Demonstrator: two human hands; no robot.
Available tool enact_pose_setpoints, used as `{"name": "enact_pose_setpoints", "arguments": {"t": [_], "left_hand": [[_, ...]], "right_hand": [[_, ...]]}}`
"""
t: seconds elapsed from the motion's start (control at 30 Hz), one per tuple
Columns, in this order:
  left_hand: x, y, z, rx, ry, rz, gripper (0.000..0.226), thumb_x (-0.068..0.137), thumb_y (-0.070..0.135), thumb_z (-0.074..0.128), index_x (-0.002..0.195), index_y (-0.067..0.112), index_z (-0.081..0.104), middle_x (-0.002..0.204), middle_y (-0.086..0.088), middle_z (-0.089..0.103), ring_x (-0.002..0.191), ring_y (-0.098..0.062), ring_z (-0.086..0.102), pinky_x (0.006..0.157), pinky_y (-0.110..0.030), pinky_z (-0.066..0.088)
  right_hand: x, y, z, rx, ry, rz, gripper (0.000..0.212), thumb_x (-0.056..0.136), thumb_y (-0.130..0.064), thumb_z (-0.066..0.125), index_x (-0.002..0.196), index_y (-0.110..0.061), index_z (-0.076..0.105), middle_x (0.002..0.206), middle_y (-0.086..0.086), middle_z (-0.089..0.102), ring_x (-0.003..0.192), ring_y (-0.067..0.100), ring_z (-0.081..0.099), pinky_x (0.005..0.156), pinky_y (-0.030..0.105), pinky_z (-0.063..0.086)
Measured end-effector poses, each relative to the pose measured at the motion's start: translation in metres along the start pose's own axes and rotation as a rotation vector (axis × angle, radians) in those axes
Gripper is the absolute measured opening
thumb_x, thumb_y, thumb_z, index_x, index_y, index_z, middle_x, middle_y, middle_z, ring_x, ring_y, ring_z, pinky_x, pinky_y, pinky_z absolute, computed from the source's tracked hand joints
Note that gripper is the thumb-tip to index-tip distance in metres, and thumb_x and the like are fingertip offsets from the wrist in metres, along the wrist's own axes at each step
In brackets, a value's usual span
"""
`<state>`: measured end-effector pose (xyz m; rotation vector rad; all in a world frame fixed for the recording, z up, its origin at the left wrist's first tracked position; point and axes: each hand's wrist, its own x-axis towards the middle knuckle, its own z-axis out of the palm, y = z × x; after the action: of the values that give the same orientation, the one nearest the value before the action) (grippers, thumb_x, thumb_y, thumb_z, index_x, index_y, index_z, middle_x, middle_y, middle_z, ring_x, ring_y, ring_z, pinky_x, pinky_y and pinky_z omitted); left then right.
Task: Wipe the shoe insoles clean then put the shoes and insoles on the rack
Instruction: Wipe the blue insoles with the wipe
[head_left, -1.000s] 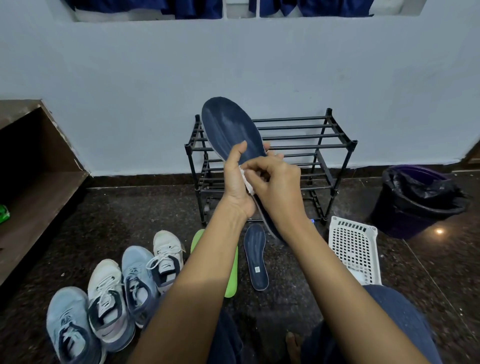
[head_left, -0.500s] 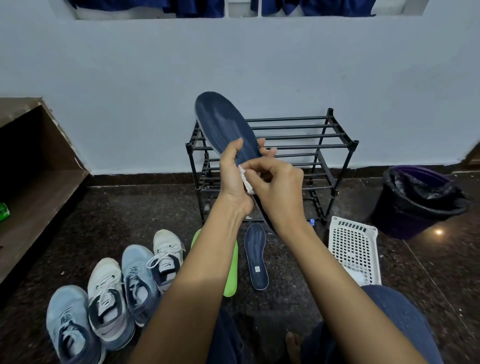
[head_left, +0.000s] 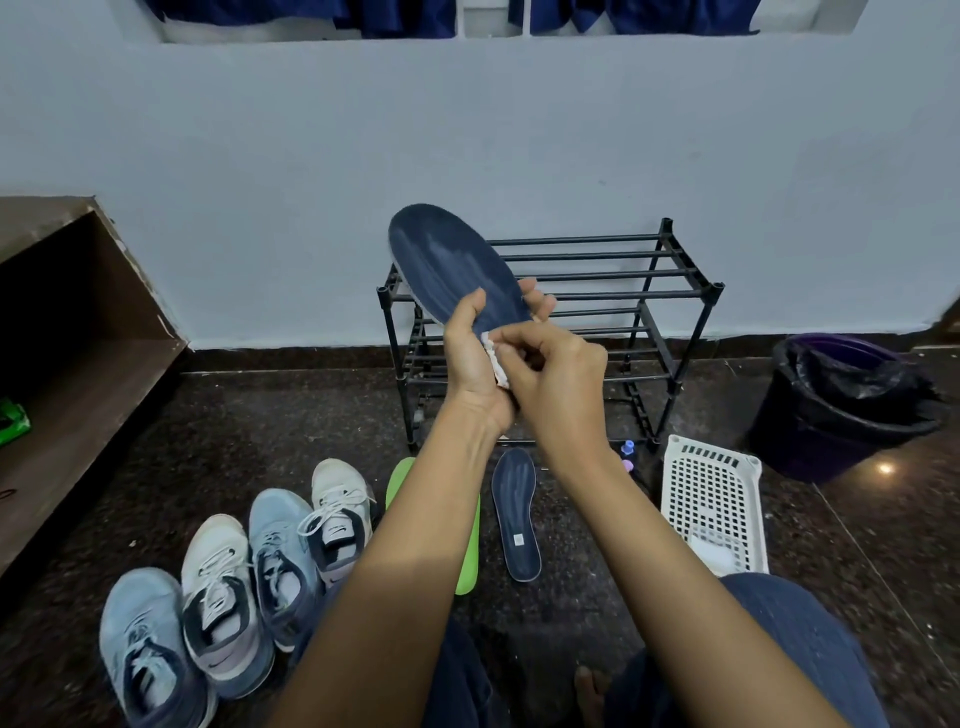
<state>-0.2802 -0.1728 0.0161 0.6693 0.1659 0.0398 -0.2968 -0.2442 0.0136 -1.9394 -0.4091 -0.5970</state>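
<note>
My left hand grips a dark blue insole by its lower half and holds it up in front of the black shoe rack, toe end up. My right hand pinches a small white wipe against the insole near my left palm. A second dark blue insole and a green insole lie on the floor below my arms. Several blue and white sneakers stand in a row at the lower left.
A white plastic basket holding white wipes sits right of the rack. A dark bin lined with a black bag stands at the far right. A brown wooden shelf runs along the left. My knees fill the bottom edge.
The insole has tilted a little further left and up. My right hand with the wipe has slid slightly down the insole, close to my left palm.
</note>
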Motion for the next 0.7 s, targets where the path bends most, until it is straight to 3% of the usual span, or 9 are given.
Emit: {"name": "enact_pose_setpoints", "arguments": {"t": [0.13, 0.3, 0.43, 0.53, 0.6, 0.7], "left_hand": [[-0.005, -0.009, 0.001, 0.024, 0.028, -0.004, 0.042, 0.099, 0.035, 0.036, 0.093, 0.006, 0.066, 0.080, -0.004, 0.070, 0.074, -0.014, 0.068, 0.071, -0.023, 0.056], [-0.003, 0.001, -0.004, 0.007, 0.024, -0.009, 0.046, 0.098, 0.037, 0.031, 0.093, 0.004, 0.062, 0.083, -0.008, 0.069, 0.091, -0.019, 0.067, 0.082, -0.029, 0.054], [0.000, 0.002, -0.004, 0.016, 0.034, -0.022, 0.049, 0.098, 0.038, 0.032, 0.097, 0.002, 0.065, 0.089, -0.011, 0.071, 0.097, -0.022, 0.066, 0.090, -0.032, 0.052], [-0.002, 0.000, -0.003, 0.054, 0.029, -0.005, 0.053, 0.100, 0.040, 0.030, 0.094, 0.005, 0.069, 0.090, -0.009, 0.073, 0.098, -0.020, 0.067, 0.089, -0.030, 0.052], [-0.006, -0.003, -0.001, 0.072, 0.028, -0.014, 0.055, 0.100, 0.040, 0.030, 0.088, 0.007, 0.072, 0.087, -0.006, 0.073, 0.089, -0.016, 0.069, 0.081, -0.026, 0.055], [-0.007, -0.009, -0.002, 0.103, 0.041, -0.030, 0.049, 0.101, 0.039, 0.032, 0.098, 0.007, 0.068, 0.089, -0.004, 0.072, 0.081, -0.014, 0.069, 0.073, -0.023, 0.056]], "right_hand": [[0.010, 0.007, 0.001, -0.047, 0.042, 0.027, 0.013, 0.081, -0.004, 0.066, 0.090, -0.008, 0.074, 0.091, 0.009, 0.073, 0.082, 0.020, 0.068, 0.078, 0.033, 0.054], [-0.002, 0.001, -0.002, 0.033, -0.054, 0.100, 0.015, 0.080, -0.003, 0.067, 0.088, -0.012, 0.076, 0.084, 0.002, 0.074, 0.071, 0.005, 0.064, 0.073, 0.009, 0.047], [-0.010, -0.001, -0.004, 0.084, -0.086, 0.139, 0.014, 0.079, -0.004, 0.068, 0.087, -0.013, 0.076, 0.076, -0.008, 0.071, 0.072, 0.004, 0.063, 0.069, 0.006, 0.045], [-0.006, -0.004, -0.001, 0.065, -0.011, 0.077, 0.014, 0.079, -0.002, 0.068, 0.086, -0.011, 0.076, 0.078, -0.004, 0.072, 0.077, 0.005, 0.062, 0.070, 0.009, 0.046], [0.000, -0.002, 0.002, 0.020, 0.027, 0.037, 0.014, 0.080, -0.001, 0.067, 0.088, -0.010, 0.075, 0.086, 0.005, 0.073, 0.083, 0.009, 0.064, 0.075, 0.017, 0.049], [0.006, 0.002, 0.005, -0.080, 0.068, 0.005, 0.012, 0.083, -0.006, 0.066, 0.091, -0.009, 0.074, 0.091, 0.010, 0.070, 0.081, 0.020, 0.066, 0.074, 0.028, 0.051]]}}
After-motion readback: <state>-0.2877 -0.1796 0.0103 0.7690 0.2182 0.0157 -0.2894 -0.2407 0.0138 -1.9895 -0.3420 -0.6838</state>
